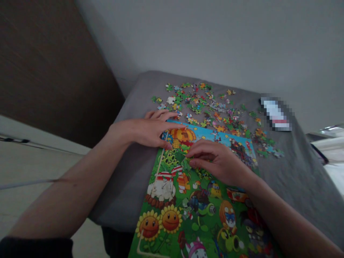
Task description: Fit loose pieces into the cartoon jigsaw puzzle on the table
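A jigsaw board (172, 193) with a bright cartoon picture of plants lies on a grey-covered surface in front of me. My left hand (147, 130) rests over its far left corner, fingers apart, with the thumb on the picture. Over the upper middle of the board, my right hand (215, 159) has thumb and fingers pinched together. A thin pale edge of a green puzzle piece (184, 159) shows at those fingertips; the rest of it is hidden. A pale wooden frame strip is visible along the board's left side.
Many loose puzzle pieces (199, 104) lie scattered beyond the board and along its far right. A blurred-out phone-like object (276, 114) sits at the right. The grey cloth (298, 172) ends against a pale wall (215, 39); a dark brown panel (48, 64) stands left.
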Demonstrator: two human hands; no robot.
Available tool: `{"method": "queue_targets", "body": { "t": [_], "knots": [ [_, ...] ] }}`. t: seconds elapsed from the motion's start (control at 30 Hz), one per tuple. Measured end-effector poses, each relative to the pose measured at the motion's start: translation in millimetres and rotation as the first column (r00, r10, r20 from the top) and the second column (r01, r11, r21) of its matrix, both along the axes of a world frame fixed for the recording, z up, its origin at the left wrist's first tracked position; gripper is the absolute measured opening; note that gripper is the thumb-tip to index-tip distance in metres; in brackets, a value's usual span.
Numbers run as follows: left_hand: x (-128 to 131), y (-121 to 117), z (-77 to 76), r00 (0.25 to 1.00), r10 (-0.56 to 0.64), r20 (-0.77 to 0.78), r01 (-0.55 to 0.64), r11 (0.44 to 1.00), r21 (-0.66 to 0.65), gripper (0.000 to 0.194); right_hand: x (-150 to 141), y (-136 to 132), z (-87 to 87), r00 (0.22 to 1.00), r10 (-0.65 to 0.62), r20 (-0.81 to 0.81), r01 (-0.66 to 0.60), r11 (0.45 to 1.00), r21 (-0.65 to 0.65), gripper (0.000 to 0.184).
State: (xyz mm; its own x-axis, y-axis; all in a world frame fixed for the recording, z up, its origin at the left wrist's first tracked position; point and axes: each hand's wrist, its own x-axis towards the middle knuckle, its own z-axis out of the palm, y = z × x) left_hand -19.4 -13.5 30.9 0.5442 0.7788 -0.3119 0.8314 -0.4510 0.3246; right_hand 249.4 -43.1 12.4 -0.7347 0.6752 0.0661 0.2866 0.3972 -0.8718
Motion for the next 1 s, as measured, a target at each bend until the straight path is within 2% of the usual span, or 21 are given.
{"method": "queue_targets", "body": {
  "t": [0.27,0.37,0.53,0.67,0.73,0.83,0.9,1.0],
  "knots": [
    [0.5,0.9,-5.0,1.000,0.005,-0.003,-0.005,0.999,0.054,0.085,-24.9,-0.1,7.1,0.993,0.094,0.071,-0.097,0.995,0.032,0.018],
    [1.4,1.4,-5.5,1.000,0.019,-0.021,-0.018,0.999,0.042,0.088,-30.7,-7.4,4.8,0.991,0.107,0.084,-0.107,0.994,-0.011,0.018],
    [1.9,1.1,-6.1,1.000,0.026,-0.003,-0.026,0.999,0.039,0.089,-35.0,-31.3,7.9,0.982,0.178,0.069,-0.165,0.974,-0.157,0.021],
    [0.6,1.9,-7.5,0.999,0.028,0.022,-0.029,0.998,0.052,0.094,-42.5,-32.5,9.7,0.989,0.122,0.086,-0.106,0.979,-0.174,0.020],
    [0.2,2.3,-7.9,0.999,0.029,0.021,-0.030,0.998,0.052,0.097,-47.5,-28.3,7.3,0.992,0.077,0.095,-0.066,0.991,-0.120,0.019],
    [0.1,2.6,-8.1,0.999,0.034,0.014,-0.035,0.998,0.049,0.098,-52.4,-26.4,1.9,0.991,0.065,0.117,-0.080,0.989,0.123,0.021],
    [0.2,2.5,-7.9,0.999,0.032,0.010,-0.033,0.998,0.050,0.098,-52.5,-30.4,-0.8,0.989,0.063,0.136,-0.104,0.943,0.316,0.018],
    [0.7,2.1,-7.0,1.000,0.022,-0.004,-0.022,0.998,0.055,0.099,-48.5,-39.9,-1.8,0.984,0.046,0.170,-0.124,0.867,0.483,0.014]
  ]
}}
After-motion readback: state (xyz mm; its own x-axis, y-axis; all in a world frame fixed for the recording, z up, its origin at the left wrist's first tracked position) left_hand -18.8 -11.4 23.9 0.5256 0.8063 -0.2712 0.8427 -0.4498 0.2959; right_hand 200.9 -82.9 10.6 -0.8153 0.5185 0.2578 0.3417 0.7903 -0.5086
